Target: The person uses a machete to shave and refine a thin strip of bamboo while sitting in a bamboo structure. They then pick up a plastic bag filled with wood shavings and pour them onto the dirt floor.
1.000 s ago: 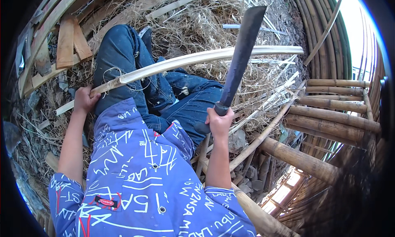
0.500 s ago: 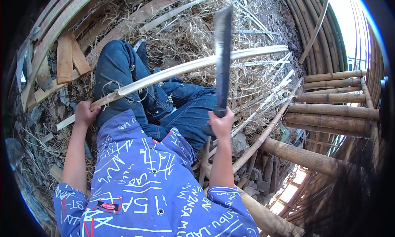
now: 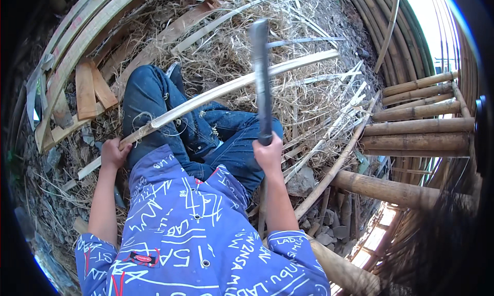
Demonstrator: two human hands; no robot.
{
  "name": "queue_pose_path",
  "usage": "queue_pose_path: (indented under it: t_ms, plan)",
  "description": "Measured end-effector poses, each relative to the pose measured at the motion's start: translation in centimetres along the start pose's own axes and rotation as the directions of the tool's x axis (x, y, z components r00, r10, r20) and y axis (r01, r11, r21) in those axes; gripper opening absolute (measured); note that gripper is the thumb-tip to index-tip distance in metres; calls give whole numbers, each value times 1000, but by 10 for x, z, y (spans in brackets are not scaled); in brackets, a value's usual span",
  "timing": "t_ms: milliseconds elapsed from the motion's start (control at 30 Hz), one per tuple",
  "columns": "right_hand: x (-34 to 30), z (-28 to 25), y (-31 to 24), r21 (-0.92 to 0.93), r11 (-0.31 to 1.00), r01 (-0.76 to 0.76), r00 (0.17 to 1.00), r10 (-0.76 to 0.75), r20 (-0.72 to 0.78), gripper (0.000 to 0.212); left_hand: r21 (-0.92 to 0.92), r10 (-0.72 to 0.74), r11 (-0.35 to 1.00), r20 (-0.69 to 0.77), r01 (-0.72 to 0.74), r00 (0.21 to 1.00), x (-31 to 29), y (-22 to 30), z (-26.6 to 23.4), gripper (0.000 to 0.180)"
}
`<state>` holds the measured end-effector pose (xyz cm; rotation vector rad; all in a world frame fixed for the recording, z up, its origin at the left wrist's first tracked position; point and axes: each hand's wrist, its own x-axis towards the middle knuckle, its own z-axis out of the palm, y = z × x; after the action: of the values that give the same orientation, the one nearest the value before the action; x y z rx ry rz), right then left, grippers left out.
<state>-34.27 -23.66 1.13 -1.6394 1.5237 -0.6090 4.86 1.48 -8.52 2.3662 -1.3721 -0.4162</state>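
2 hands are busy at this moment, and I see both from above. My left hand [image 3: 114, 154] has its fingers wrapped tight around the near end of a long pale split bamboo strip [image 3: 231, 88]. This strip lies slanted across my knees in blue jeans [image 3: 154, 98] and goes up to the right over the dry straw and shavings [image 3: 303, 98] on the ground. My right hand [image 3: 268, 153] is closed firmly on the handle of a long dark machete [image 3: 261, 75]. Its blade stands raised, pointing away from me, and it crosses the strip in the picture; I cannot tell if it touches.

I judge that the step in hand is trimming the strip. The next move calls for a steady grip on the left and a controlled stroke directed away from the knees. Round brown bamboo poles [image 3: 417, 126] are stacked on my right.
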Motion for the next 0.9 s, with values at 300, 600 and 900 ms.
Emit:
queue_pose_path:
  t_ms: [300, 600, 900]
  plan:
    - [-7, 7, -10, 80, 997, -23, 996, 16, 88, 10, 23, -63, 998, 73, 62, 995, -2, 4, -6, 68]
    - [-10, 21, 1, 98, 995, 33, 984, -49, 174, 11, 44, -79, 996, 100, 75, 992, -2, 11, -14, 71]
    - [-17, 41, -16, 85, 995, 44, 968, -63, 243, 15, 81, -137, 988, 78, 131, 987, -5, 17, -20, 68]
